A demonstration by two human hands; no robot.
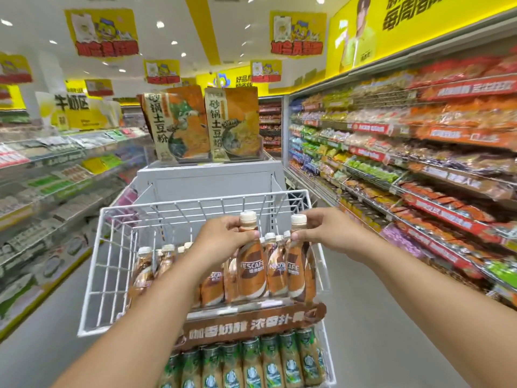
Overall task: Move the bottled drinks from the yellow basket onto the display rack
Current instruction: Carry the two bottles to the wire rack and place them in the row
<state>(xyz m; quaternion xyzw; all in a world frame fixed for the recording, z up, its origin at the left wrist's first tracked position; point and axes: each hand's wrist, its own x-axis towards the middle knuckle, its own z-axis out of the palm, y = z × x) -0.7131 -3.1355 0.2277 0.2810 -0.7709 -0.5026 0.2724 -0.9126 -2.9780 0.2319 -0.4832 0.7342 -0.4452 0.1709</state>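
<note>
Fingers (246, 236) of both hands clamped on coffee bottle necks.
Left hand (223, 233) bottle (251, 264) at 9 o'clock of right hand (321, 229) bottle (296, 264), white wire rack (112, 247).

Place: I'm standing in a shop aisle.
Right: shelves (405, 152) packed with snack bags, red price strips (369, 127) along their edges.
Overhead: yellow promo banners (102, 33) hang from the ceiling.
Ahead: 2 big noodle packs (201, 124) top a display.

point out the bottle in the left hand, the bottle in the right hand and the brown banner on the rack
bottle in the left hand (251, 268), head view, on its brown label
bottle in the right hand (296, 271), head view, on its label
brown banner (251, 326), head view, on the middle of its lettering
</note>
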